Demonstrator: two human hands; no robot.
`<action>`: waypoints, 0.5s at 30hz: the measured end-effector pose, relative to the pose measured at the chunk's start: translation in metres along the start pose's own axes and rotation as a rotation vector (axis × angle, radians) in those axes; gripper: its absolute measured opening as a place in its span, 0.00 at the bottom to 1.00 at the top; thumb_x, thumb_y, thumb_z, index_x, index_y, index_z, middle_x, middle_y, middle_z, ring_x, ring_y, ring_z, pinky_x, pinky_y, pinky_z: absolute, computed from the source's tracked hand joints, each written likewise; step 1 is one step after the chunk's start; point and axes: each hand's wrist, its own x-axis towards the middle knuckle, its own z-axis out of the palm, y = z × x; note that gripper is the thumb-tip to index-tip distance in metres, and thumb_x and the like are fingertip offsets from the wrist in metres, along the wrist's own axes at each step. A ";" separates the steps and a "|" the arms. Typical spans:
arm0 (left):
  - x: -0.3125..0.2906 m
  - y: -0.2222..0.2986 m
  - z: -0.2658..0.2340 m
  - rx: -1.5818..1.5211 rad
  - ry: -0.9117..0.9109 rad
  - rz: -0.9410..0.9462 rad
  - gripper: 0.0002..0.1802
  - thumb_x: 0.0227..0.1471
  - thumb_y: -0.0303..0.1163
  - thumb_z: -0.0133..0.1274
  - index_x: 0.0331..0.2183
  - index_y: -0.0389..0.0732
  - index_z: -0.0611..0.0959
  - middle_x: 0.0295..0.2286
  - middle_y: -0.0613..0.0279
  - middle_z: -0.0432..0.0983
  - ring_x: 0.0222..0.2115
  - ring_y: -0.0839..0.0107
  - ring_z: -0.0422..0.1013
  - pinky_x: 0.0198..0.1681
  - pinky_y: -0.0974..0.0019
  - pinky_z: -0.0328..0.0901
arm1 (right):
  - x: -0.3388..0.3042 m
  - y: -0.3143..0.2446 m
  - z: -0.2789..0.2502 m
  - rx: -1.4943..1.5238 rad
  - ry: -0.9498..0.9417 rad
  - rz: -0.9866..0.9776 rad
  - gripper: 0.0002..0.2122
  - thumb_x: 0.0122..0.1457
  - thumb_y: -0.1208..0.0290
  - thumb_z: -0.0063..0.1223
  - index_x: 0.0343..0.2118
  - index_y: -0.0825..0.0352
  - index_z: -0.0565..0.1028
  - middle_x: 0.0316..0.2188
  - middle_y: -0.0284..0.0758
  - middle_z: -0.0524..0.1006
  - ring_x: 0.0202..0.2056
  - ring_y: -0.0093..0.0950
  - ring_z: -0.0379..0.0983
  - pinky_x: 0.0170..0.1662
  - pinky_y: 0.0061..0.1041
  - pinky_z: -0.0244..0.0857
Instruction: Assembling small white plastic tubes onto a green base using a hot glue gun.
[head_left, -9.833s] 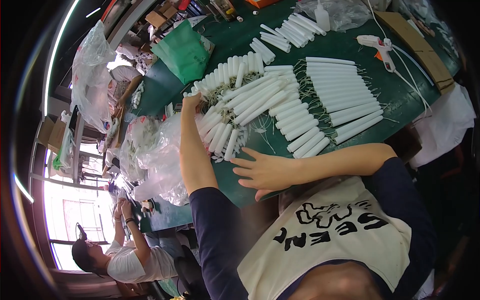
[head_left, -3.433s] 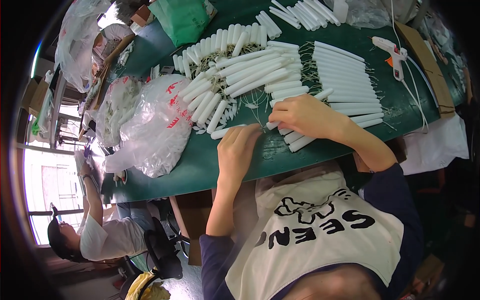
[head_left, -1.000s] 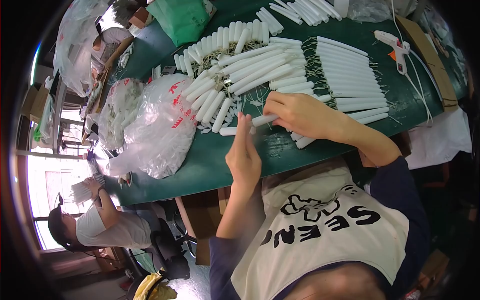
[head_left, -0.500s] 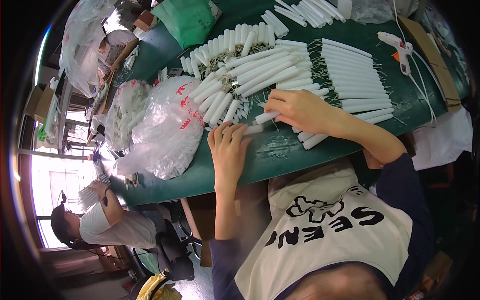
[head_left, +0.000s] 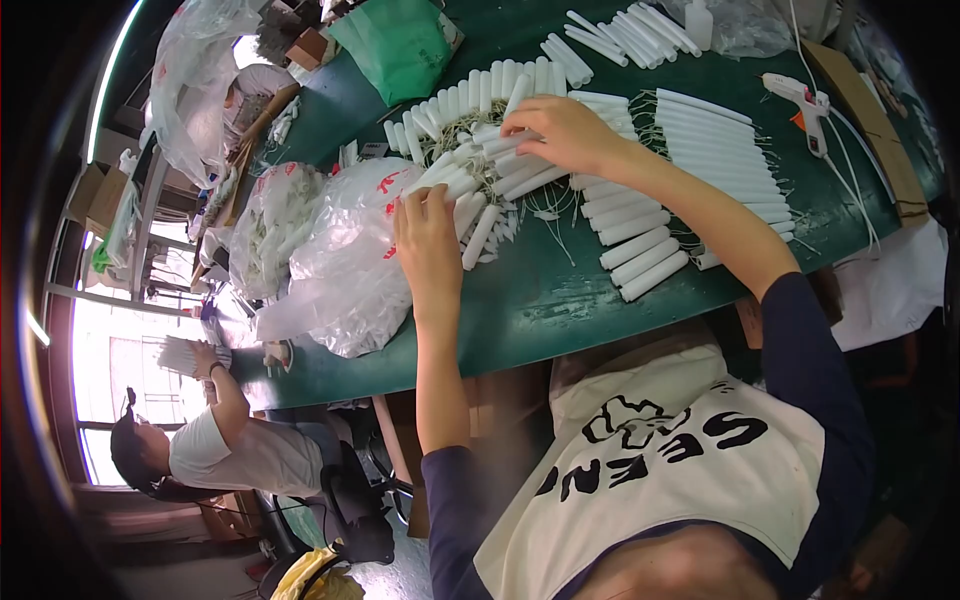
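My right hand (head_left: 565, 132) is spread over the heaped white tubes (head_left: 531, 183), fingers curled down onto them; I cannot tell whether it has closed on one or only rests there. My left hand (head_left: 428, 240) reaches up to the tube ends (head_left: 458, 184) at the heap's left side, fingers bent, and its grip is likewise hidden from me. The tubes lie stacked across one another just beyond my hands, with thin cords (head_left: 463, 130) tangled among them. If I pulled one tube sharply, a snagged cord could drag its neighbours out of line or strain where it joins. Pressing unevenly on the heap could set the upper tubes rolling. Right beside my left wrist is a crumpled clear plastic bag (head_left: 345, 255), which my forearm could catch and push into the tubes. A shorter column of tubes (head_left: 635, 247) lies nearer my body; a low sweep of my right forearm could knock it askew. Farther right, the glue gun (head_left: 800, 97) trails a cable, well apart from both hands.
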 end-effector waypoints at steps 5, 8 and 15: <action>0.002 -0.030 0.021 0.112 -0.042 0.079 0.11 0.48 0.27 0.54 0.37 0.38 0.78 0.37 0.56 0.73 0.38 0.56 0.69 0.45 0.56 0.61 | 0.002 0.020 0.021 -0.119 -0.028 -0.049 0.14 0.45 0.72 0.60 0.37 0.65 0.77 0.37 0.32 0.76 0.45 0.34 0.65 0.49 0.31 0.61; 0.001 -0.034 0.020 0.073 -0.064 0.098 0.14 0.47 0.28 0.56 0.39 0.39 0.77 0.38 0.56 0.73 0.40 0.56 0.68 0.48 0.56 0.60 | -0.011 0.021 0.011 -0.112 0.055 -0.142 0.16 0.47 0.70 0.60 0.41 0.64 0.76 0.40 0.33 0.74 0.44 0.33 0.65 0.50 0.31 0.61; 0.021 0.011 0.027 -0.018 -0.148 0.160 0.33 0.50 0.39 0.54 0.55 0.39 0.64 0.55 0.52 0.59 0.58 0.56 0.53 0.61 0.47 0.43 | -0.065 -0.010 -0.081 -0.160 0.096 -0.207 0.14 0.49 0.74 0.59 0.41 0.64 0.75 0.35 0.35 0.74 0.34 0.34 0.71 0.38 0.30 0.67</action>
